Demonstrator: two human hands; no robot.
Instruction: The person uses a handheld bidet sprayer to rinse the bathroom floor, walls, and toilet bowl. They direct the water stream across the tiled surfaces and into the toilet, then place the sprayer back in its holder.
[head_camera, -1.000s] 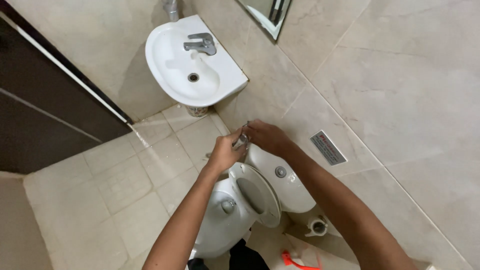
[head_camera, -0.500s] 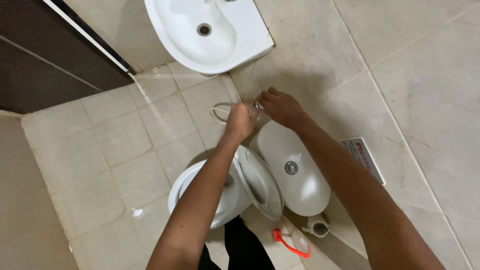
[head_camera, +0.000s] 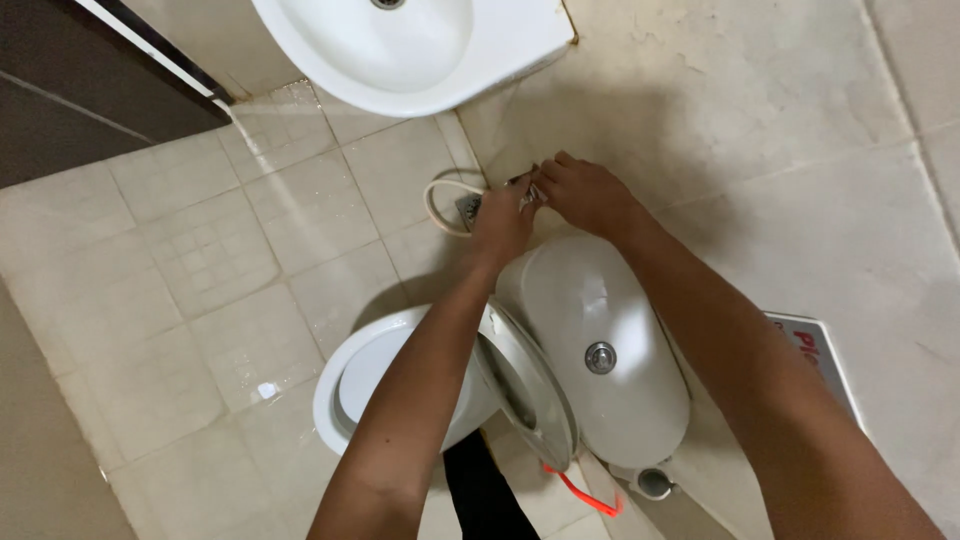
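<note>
Beige tiled floor (head_camera: 200, 250), white toilet (head_camera: 590, 340), washbasin (head_camera: 420, 50)

Small bathroom seen from above. Floor of square beige ceramic tiles (head_camera: 190, 290), pale grout lines, wet patches glinting near white oval porcelain washbasin (head_camera: 420, 50) at top. Wall of large cream stone-look tiles (head_camera: 760, 120) on right, stained along joint near basin. Dark brown door panel (head_camera: 80, 90) with pale frame strip at upper left. White porcelain toilet bowl (head_camera: 345, 385), seat raised, white rounded cistern (head_camera: 600, 350) with chrome round flush button (head_camera: 600, 357) against wall. Light soft, even, shadow beneath basin
</note>
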